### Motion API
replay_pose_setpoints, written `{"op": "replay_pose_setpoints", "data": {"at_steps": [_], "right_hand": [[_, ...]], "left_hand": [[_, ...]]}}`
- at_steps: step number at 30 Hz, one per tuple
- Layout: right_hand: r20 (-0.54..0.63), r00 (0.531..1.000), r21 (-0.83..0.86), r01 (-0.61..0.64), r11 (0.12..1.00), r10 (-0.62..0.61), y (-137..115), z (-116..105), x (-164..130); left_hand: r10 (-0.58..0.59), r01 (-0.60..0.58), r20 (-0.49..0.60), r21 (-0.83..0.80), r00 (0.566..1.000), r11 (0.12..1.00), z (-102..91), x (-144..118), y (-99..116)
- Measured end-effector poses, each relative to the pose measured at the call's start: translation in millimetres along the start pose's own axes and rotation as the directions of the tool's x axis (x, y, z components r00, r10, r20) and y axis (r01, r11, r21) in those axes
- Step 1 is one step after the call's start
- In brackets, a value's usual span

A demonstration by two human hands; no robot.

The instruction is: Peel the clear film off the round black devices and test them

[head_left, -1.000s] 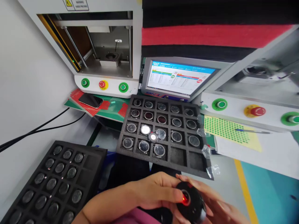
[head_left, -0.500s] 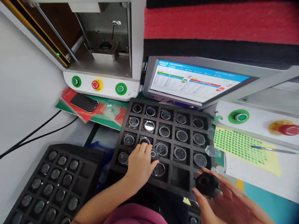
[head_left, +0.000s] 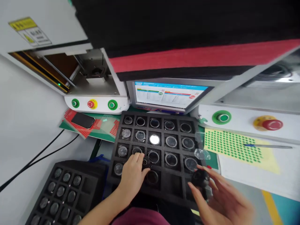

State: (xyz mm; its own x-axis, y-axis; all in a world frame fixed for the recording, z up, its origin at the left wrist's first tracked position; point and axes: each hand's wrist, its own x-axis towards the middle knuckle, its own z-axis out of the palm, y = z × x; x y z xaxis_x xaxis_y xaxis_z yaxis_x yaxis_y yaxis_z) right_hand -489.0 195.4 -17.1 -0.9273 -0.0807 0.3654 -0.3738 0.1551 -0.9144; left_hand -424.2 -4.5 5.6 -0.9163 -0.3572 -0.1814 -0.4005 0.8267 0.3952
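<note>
A white tabletop (head_left: 28, 131) is carrying the scene. At the far left, a white machine (head_left: 89, 78) is showing a yellow warning label (head_left: 30, 31), its writing too small to read, and a front panel bearing two green buttons flanking a red one. A dark phone (head_left: 82, 120) is lying on red-dotted sheets just before it. At the near left, a black foam tray (head_left: 90, 184) is holding round parts in its compartments. At centre, a second foam tray (head_left: 171, 184) of lens-like discs is sitting before a monitor (head_left: 168, 95) whose text is illegible. The left hand (head_left: 132, 176) is resting on this tray, its fingers pinching a small round part (head_left: 145, 162) in the third row. The right hand (head_left: 217, 200), blurred, is gripping a black round device (head_left: 200, 178) at the tray's near right corner. At the right, a yellow sheet of green dots (head_left: 232, 147) is lying under a blue pen (head_left: 267, 145), near a second machine's green and red buttons (head_left: 246, 117).
</note>
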Motion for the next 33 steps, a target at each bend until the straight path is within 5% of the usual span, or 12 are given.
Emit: {"op": "replay_pose_setpoints", "data": {"at_steps": [2,4,7,9,13,17,22,28,33], "right_hand": [[-0.034,0.999,0.004,-0.003,1.0,0.003,3,-8,6],[-0.047,0.999,-0.039,-0.014,0.999,0.012,8,-16,15],[-0.016,1.0,-0.223,-0.003,0.975,-0.001,19,-25,35],[0.103,0.994,-0.358,0.057,0.932,-0.021,29,-27,53],[0.427,0.904,-0.473,0.232,0.85,-0.009,45,-15,92],[0.543,0.839,-0.484,0.3,0.822,0.013,48,10,122],[0.637,0.769,-0.496,0.36,0.79,0.05,45,36,136],[0.71,0.7,-0.506,0.426,0.75,0.081,46,53,139],[0.719,0.686,-0.537,0.451,0.713,0.108,48,62,136]], "left_hand": [[-0.002,0.002,0.017,-0.018,1.0,1.0,-11.7,2,2],[-0.043,0.053,0.048,-0.222,0.998,0.974,-23.5,8,5],[-0.129,0.18,0.126,-0.693,0.984,0.698,-30.8,30,12],[-0.125,0.198,0.155,-0.825,0.98,0.529,-25.5,51,16],[-0.104,0.155,0.122,-0.892,0.987,0.425,-5.5,97,20],[-0.097,0.107,0.075,-0.911,0.993,0.399,2.4,130,17],[-0.052,0.031,0.012,-0.92,0.999,0.39,-1.3,138,6],[-0.047,-0.051,-0.088,-0.854,0.995,0.518,4.0,142,-10],[0.049,-0.079,-0.062,-0.816,0.997,0.573,9.1,147,-15]]}}
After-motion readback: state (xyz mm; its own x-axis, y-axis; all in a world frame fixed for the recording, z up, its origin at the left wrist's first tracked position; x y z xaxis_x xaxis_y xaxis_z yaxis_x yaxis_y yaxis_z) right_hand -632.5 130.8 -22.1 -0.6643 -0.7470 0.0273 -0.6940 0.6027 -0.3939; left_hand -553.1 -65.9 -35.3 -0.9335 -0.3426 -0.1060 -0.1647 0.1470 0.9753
